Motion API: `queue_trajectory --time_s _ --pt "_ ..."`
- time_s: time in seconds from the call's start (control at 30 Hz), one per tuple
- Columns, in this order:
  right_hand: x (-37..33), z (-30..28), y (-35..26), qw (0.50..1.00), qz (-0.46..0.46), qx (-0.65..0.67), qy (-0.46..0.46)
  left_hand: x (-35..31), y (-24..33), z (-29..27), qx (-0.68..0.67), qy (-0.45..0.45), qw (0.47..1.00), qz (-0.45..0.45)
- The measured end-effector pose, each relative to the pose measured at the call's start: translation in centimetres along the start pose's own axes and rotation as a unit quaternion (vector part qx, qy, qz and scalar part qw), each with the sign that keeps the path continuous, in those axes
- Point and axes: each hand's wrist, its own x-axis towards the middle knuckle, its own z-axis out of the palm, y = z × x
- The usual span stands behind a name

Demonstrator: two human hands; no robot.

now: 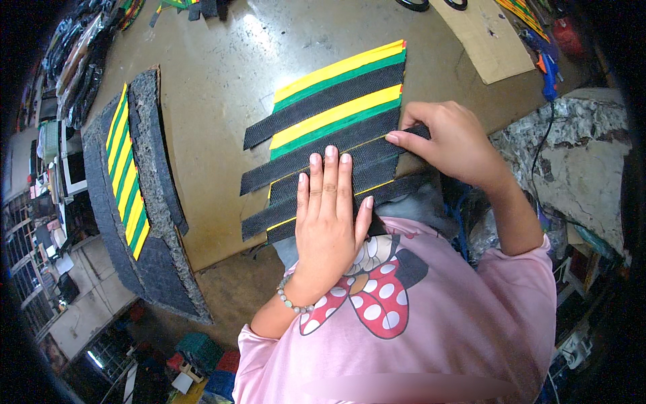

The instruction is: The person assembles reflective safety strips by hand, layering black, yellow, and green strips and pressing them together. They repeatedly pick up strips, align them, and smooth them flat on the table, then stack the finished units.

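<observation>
**Trainee:** Starting from the left, what is set out?

**Instructor:** A dark grey board (pixel 165 273) with rough, fibrous edges stands at the far left. A narrow yellow-and-green striped piece (pixel 128 178) lies on it. This placement probably leaves the middle of the brown table (pixel 208 135) free for handwork.

**Trainee:** Locate the workpiece.

**Instructor:** The banded panel (pixel 336 118) is at the centre, on the near side of the table, its lower edge close to the body. Yellow, green and black bands run slightly uphill to the right. The near position likely allows both hands to reach it without stretching.

**Trainee:** State the left hand.

**Instructor:** The left hand (pixel 328 219) is flat, palm down, on the panel's lower half. Its fingers are extended with slight gaps, the thumb spread to the right. It grips nothing; the contact presumably keeps the layers from sliding.

**Trainee:** And the right hand?

**Instructor:** The right hand (pixel 447 138) is at the panel's right edge, closed in a pinch: thumb against curled fingers, with a black strip (pixel 418 132) between. Holding the end would give control of the strip's line.

**Trainee:** Anything beyond?

**Instructor:** A tan cardboard sheet (pixel 488 44) lies at the upper right. Past it sits a blue glue gun (pixel 550 75), apart from the panel, presumably to avoid obstructing the hands.
</observation>
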Motion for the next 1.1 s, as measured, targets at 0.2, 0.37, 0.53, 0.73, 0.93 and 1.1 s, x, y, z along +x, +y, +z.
queue_trajectory --time_s 0.2,0.37,0.53,0.73,0.93,1.1 --pt "-1.0 -0.3 -1.1 0.993 0.013 -0.118 0.023 0.0 0.0 0.1 0.013 0.008 1.000 0.008" --pt "-3.6 2.2 -2.6 0.959 -0.164 -0.178 0.147 -0.1 0.0 0.7 0.041 0.027 0.999 0.003" --pt "-4.1 6.5 -3.4 0.952 -0.209 -0.194 0.111 -0.3 -1.1 1.3 -0.014 0.036 0.999 0.010" --pt "-5.1 6.4 -3.1 0.949 -0.208 -0.229 0.063 -1.4 -1.4 0.0 -0.090 0.083 0.991 0.047" --pt "-5.1 6.4 -4.0 0.945 -0.190 -0.261 0.048 -4.0 -8.1 -5.9 -0.218 0.281 0.930 -0.093" --pt "-5.0 5.8 -4.8 0.956 -0.177 -0.227 0.055 -2.2 -19.2 -8.9 0.080 0.354 0.884 -0.294"
